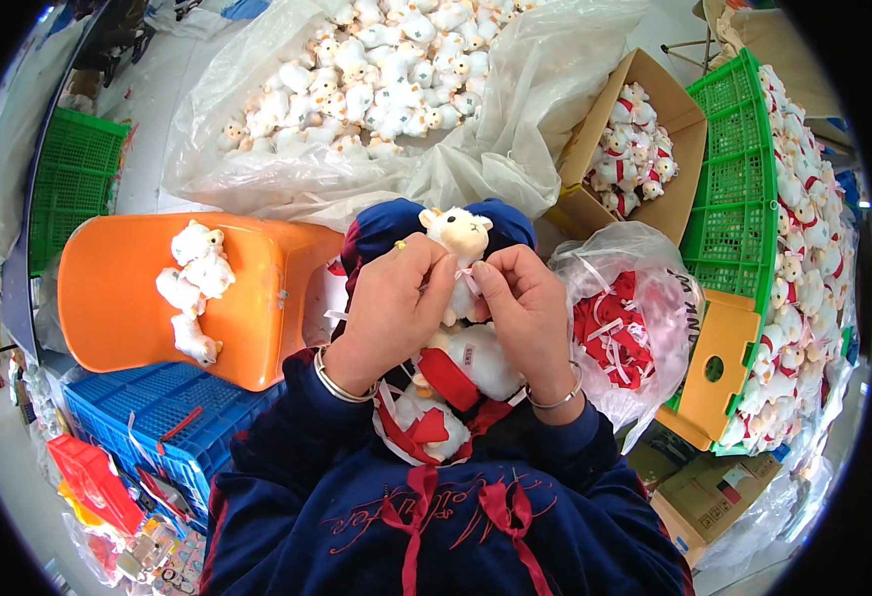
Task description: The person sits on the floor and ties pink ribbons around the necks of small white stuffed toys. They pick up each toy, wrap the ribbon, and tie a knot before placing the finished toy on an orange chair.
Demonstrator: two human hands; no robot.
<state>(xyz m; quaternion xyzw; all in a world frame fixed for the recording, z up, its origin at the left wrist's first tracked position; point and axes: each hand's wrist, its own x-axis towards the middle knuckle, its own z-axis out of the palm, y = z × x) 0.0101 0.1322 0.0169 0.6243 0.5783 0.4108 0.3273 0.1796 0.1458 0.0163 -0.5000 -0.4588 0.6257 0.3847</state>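
A small white plush sheep (458, 230) with a cream face stands upright over my lap, facing up. At its neck, my left hand (401, 303) and my right hand (530, 306) are closed in pinches on a thin pale pink ribbon (467, 278), the right thumb pressing near its middle. Fingers partly hide the toy's body. Just below lies another white plush body (485, 360) with a red cloth band (447, 378) across it. Closer to me, a white and red cloth bundle (426, 429) rests against my dark blue top.
Several white plush toys lie on an orange chair (128, 298) at left. Ahead, a large plastic sheet (515, 139) holds a heap of them. At right are a cardboard box (689, 149), a clear bag of red cloth pieces (620, 333) and a green crate (729, 189). A blue crate (158, 407) stands lower left.
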